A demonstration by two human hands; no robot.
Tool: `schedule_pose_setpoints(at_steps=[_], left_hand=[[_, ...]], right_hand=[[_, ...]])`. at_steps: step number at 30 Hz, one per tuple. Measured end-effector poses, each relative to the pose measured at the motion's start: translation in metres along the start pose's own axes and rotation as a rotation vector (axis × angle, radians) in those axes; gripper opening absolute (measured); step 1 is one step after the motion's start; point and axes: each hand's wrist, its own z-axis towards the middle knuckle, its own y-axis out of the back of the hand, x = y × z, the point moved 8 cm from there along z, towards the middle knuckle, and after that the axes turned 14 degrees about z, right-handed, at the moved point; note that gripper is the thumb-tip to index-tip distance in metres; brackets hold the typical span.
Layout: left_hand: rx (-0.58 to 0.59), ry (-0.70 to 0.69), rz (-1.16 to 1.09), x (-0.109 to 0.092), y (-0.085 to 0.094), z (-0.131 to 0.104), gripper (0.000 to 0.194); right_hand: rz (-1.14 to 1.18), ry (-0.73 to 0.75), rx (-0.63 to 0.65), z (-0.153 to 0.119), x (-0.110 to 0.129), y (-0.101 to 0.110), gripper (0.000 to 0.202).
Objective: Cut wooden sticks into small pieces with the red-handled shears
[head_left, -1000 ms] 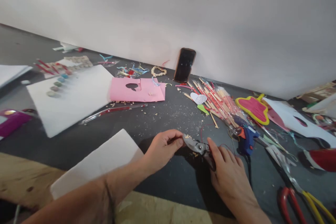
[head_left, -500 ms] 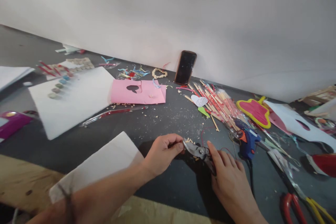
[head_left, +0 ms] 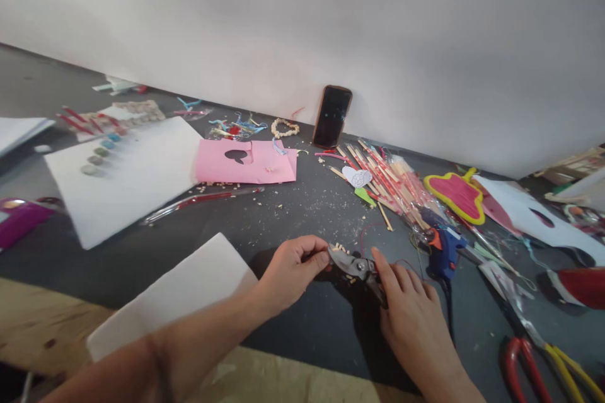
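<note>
Holds the silver-bladed, dark-handled metal pruning shears (head_left: 357, 266) in the right hand (head_left: 413, 305), with fingers wrapped round the grips. Shows the left hand (head_left: 290, 274) narrowed to a thumb-and-forefinger pinch right at the blade tips, over the dark grey tabletop (head_left: 302, 220). Cannot confirm the content of that pinch: too small and too shaded.

Main hazard: a nipped fingertip, from so little clearance between pinch and cutting edge. Could worsen with a skewed squeeze of the grips or a sideways twist of the blades. Also risks a crushed or splintered piece, from an off-square bite, and short offcuts flung outward on release of pressure.

Note the small pale wood-like bits (head_left: 340, 248) in a loose cluster beside the blades. Could be scattered by a knock from the shears, or mixed in with the fine pale crumbs (head_left: 331, 211) farther out. Note also the thin red thread (head_left: 363, 236) near the blades: liable to snag or be severed through a stray swing.

To the right, beside the right hand, find the blue and orange glue gun (head_left: 447, 252) with black cord (head_left: 450, 312). Could be dragged by a forearm caught on the cord. Cannot tell hot or cold.
</note>
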Motion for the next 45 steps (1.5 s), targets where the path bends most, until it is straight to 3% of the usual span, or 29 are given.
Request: schedule_pose_setpoints(at_steps=[15, 27, 34, 45], left_hand=[[-0.017, -0.020, -0.012, -0.002, 0.001, -0.002, 0.020], [-0.050, -0.032, 0.055, -0.001, 0.007, -0.002, 0.021], [-0.026, 0.004, 0.050, 0.001, 0.004, -0.002, 0.022], [0.061, -0.028, 0.062, -0.002, 0.001, -0.003, 0.029]], right_hand=[[0.023, 0.015, -0.045, 0.002, 0.001, 0.002, 0.070], [0.037, 0.052, 0.016, 0.000, 0.009, -0.006, 0.061], [0.046, 0.026, 0.065, -0.003, 0.004, -0.008, 0.057], [0.017, 0.033, -0.021, -0.001, 0.005, 0.004, 0.070]])
